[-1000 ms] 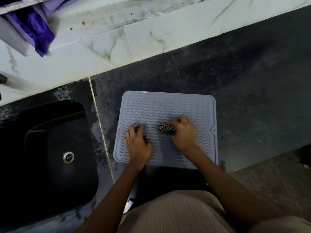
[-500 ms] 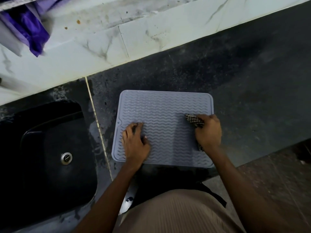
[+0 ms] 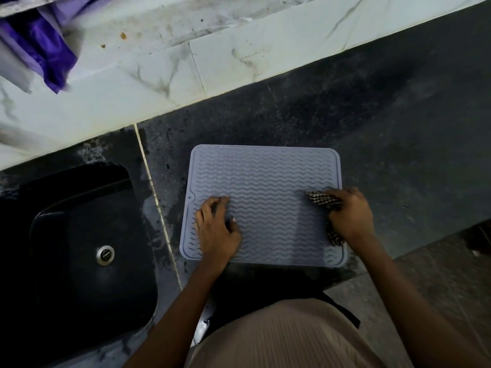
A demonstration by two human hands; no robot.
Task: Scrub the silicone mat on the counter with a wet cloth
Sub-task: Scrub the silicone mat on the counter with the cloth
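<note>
Dark speckled stone counter [image 3: 372,134] carried the grey-blue wavy-ribbed silicone mat [image 3: 265,187], lying flat just right of the black sink w/ steel drain [image 3: 79,235]. Your left hand [image 3: 216,229] pressed on the mat's left part, fingers bent, holding nothing. Your right hand [image 3: 350,216] was closed round a checked black-and-white cloth [image 3: 321,199] at the mat's right edge. Behind: stained white marble-look tiled wall [image 3: 186,75]; purple fabric [image 3: 39,46] hung top left. Brownish floor [image 3: 451,274] lay to your right.
</note>
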